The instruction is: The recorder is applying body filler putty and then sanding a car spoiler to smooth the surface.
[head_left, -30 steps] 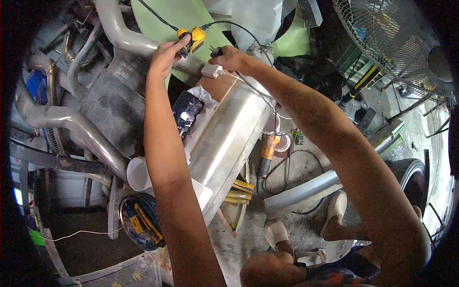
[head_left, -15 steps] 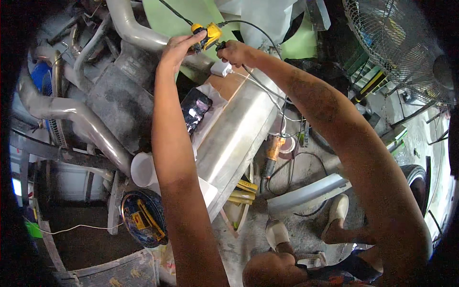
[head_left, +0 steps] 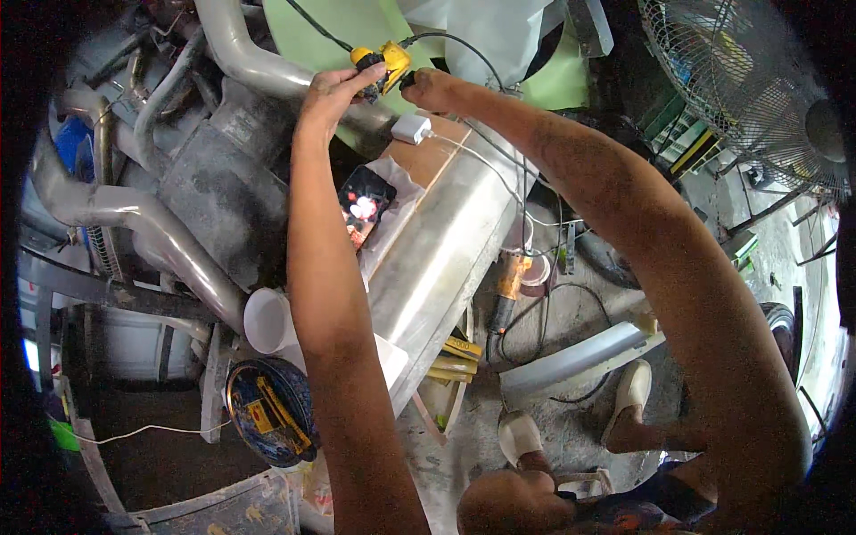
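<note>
At the top of the view, my left hand is closed around a yellow-and-black socket block with black cables running from it. Just to its right, my right hand pinches a black plug close against the block's lower right side. Whether the plug's pins are inside the socket cannot be made out. Below the hands, a white charger adapter with a white cable rests on a brown board. Beside my left forearm lies a phone with a lit screen.
An orange-and-black power tool with a black cord is on the floor right of the metal cylinder. Bent metal pipes fill the left. A white cup stands near my left forearm; a large fan is at upper right.
My right hand has shifted slightly up and left with the plug, nearer the socket block. The left hand stays nearly still. The phone's screen picture has changed.
</note>
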`<state>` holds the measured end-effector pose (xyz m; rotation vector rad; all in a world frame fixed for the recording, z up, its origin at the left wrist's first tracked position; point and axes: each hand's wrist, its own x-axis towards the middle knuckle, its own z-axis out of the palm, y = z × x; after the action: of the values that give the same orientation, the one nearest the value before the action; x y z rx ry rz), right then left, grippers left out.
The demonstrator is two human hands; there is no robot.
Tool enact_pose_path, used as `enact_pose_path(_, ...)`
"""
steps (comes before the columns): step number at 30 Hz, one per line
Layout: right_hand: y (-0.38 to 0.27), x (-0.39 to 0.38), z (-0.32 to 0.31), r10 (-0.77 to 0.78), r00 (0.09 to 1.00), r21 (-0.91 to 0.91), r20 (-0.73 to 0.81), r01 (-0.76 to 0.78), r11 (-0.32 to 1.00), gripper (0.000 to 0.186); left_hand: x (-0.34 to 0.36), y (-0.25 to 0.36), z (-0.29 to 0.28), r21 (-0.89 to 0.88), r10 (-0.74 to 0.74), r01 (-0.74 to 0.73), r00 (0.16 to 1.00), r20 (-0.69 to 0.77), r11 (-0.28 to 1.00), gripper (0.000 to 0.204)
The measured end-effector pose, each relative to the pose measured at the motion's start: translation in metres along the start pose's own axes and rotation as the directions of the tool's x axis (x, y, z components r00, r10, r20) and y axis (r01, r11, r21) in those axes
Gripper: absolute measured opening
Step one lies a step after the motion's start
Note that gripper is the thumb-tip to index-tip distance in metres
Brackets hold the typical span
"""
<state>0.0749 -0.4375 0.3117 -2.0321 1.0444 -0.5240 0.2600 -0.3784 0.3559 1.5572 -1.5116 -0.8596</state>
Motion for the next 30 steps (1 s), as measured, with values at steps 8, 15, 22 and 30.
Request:
enact_pose_path(8,0.013,-0.009,-0.017,-0.209,0.943,-0.254,-0.26,0.142,0.957,0.034,0.014,0.017,0.019,-0.104,0.121,-0.122,0.993,-0.014,0.987,0.053)
enact_pose_path(15,0.028,-0.004,-0.018,-0.358,0.877,-0.393,-0.321,0.221,0.893,0.03,0.02,0.017,0.023,0.024,0.074,-0.075,0.997,0.025,0.997,0.05)
enact_pose_path(22,0.016,-0.029,-0.034,-0.15,0.985,0.261,-0.081,0.166,0.951,0.043,0.007,0.008,0.017,-0.26,0.118,-0.12,0.993,-0.023,0.958,0.048)
enact_pose_path(30,0.007,-0.074,-0.042,-0.265,0.964,0.234,0.021,0.253,0.939,0.052,0.009,0.001,0.014,-0.263,0.088,-0.106,0.993,-0.08,0.959,0.046)
